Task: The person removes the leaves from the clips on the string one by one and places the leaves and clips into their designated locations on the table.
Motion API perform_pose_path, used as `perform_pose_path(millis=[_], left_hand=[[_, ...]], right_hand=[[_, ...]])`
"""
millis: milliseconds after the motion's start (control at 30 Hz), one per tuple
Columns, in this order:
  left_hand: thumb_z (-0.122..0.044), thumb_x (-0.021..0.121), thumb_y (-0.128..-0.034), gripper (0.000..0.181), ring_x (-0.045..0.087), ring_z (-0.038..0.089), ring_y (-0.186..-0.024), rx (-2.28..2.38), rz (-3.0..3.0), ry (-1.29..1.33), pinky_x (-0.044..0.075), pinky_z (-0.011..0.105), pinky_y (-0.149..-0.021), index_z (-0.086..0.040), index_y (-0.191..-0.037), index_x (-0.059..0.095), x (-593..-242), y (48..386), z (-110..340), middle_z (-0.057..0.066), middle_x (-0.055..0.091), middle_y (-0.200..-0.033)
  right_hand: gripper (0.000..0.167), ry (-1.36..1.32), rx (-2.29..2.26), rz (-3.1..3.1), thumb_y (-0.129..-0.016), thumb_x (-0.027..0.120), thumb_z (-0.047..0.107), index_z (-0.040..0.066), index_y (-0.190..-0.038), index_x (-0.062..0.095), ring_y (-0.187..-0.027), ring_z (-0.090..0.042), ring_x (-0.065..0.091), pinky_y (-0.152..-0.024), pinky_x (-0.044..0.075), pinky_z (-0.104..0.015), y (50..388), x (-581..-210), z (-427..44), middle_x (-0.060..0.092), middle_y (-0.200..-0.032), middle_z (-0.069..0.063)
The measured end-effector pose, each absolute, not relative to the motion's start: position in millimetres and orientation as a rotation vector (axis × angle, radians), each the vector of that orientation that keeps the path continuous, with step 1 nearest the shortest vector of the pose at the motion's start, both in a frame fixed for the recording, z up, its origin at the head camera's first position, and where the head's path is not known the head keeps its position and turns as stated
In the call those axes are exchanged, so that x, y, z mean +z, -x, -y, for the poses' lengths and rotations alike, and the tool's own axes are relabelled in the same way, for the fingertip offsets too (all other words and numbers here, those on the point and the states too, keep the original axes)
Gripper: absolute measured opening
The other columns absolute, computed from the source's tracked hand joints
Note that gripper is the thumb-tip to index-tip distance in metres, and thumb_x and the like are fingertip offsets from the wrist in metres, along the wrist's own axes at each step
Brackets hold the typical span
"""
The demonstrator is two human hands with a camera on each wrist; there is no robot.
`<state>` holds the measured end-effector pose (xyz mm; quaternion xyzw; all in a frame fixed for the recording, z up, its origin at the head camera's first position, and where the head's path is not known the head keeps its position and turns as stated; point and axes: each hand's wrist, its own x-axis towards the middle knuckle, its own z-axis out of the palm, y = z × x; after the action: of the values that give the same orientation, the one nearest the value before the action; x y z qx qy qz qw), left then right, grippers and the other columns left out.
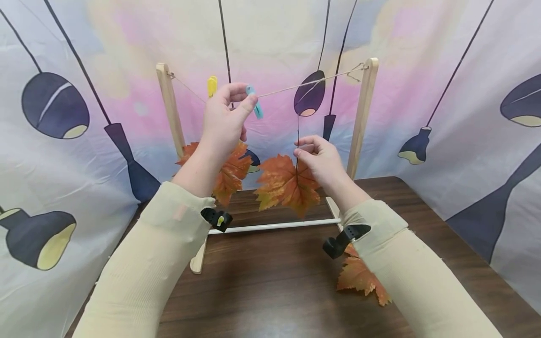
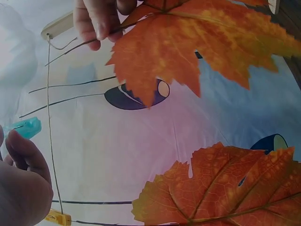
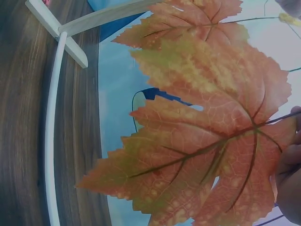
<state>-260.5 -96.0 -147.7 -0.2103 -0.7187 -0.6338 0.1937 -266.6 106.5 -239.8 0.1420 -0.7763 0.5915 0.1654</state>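
Note:
My left hand (image 1: 221, 117) pinches a light blue clothespin (image 1: 258, 111) between thumb and fingers, close to the string (image 1: 287, 88). Lower and to the right, my right hand (image 1: 324, 162) pinches the thin dark stem of an orange maple leaf (image 1: 283, 183), which hangs blade down below the string. To the left, a yellow clothespin (image 1: 212, 85) sits on the string, and in the right wrist view another orange leaf (image 3: 197, 21) has its stem running to the yellow clothespin. My left forearm partly hides this second leaf in the head view.
Two wooden posts (image 1: 362, 117) hold the string, joined low down by a white rod (image 1: 274, 226). A third orange leaf (image 1: 359, 274) lies on the brown table (image 1: 253, 291), partly under my right forearm. Behind hangs a cloth backdrop (image 1: 270, 42) printed with lamps.

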Motion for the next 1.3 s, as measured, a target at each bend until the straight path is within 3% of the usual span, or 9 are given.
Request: perform_pose_path(millis=[233, 433, 667, 933, 1300], left_hand=[[-0.028, 0.060, -0.0922, 0.046, 0.041, 0.014, -0.040, -1.695, 2.090, 0.566, 0.042, 0.025, -0.043, -0.019, -0.136, 0.049, -152.3, 259.1, 98.6, 0.003, 0.054, -0.116], [-0.028, 0.055, -0.0948, 0.043, 0.040, 0.014, -0.042, -1.647, 2.116, 0.590, 0.041, 0.026, -0.044, -0.021, -0.136, 0.048, -157.4, 258.3, 97.9, 0.002, 0.054, -0.119], [-0.027, 0.055, -0.0952, 0.040, 0.036, 0.015, -0.040, -1.710, 2.141, 0.623, 0.036, 0.026, -0.040, -0.018, -0.134, 0.048, -162.4, 257.3, 97.2, 0.001, 0.052, -0.118], [-0.032, 0.053, -0.0957, 0.039, 0.041, 0.017, -0.047, -1.564, 2.256, 0.626, 0.043, 0.032, -0.048, -0.019, -0.133, 0.049, -168.0, 259.4, 100.8, 0.000, 0.052, -0.118], [-0.026, 0.058, -0.0937, 0.039, 0.043, 0.016, -0.047, -1.615, 2.238, 0.630, 0.044, 0.030, -0.048, -0.014, -0.130, 0.050, -180.8, 265.5, 105.1, 0.004, 0.055, -0.116]], right_hand=[[0.017, -0.383, 1.740, 2.197, -0.092, 0.062, 0.016, 0.006, -0.106, 0.061, -0.090, -0.018, 0.060, -0.079, 0.045, -0.030, 264.0, -240.4, -107.9, 0.063, -0.090, -0.005], [0.017, -0.371, 1.703, 2.198, -0.092, 0.062, 0.019, 0.007, -0.104, 0.061, -0.089, -0.014, 0.058, -0.064, 0.041, -0.027, 263.0, -242.8, -115.4, 0.064, -0.093, -0.005], [0.018, -0.353, 1.730, 2.213, -0.092, 0.062, 0.022, 0.008, -0.102, 0.058, -0.062, -0.013, 0.044, -0.047, 0.035, -0.024, 261.5, -245.1, -125.2, 0.064, -0.095, -0.003], [0.020, -0.337, 1.733, 2.211, -0.091, 0.063, 0.023, 0.006, -0.103, 0.058, -0.057, -0.011, 0.042, -0.046, 0.036, -0.024, 261.5, -248.4, -133.2, 0.064, -0.092, -0.002], [0.019, -0.288, 1.774, 2.188, -0.091, 0.064, 0.020, 0.005, -0.102, 0.058, -0.046, -0.008, 0.036, -0.043, 0.034, -0.023, 258.0, -252.0, -142.7, 0.064, -0.089, -0.001]])
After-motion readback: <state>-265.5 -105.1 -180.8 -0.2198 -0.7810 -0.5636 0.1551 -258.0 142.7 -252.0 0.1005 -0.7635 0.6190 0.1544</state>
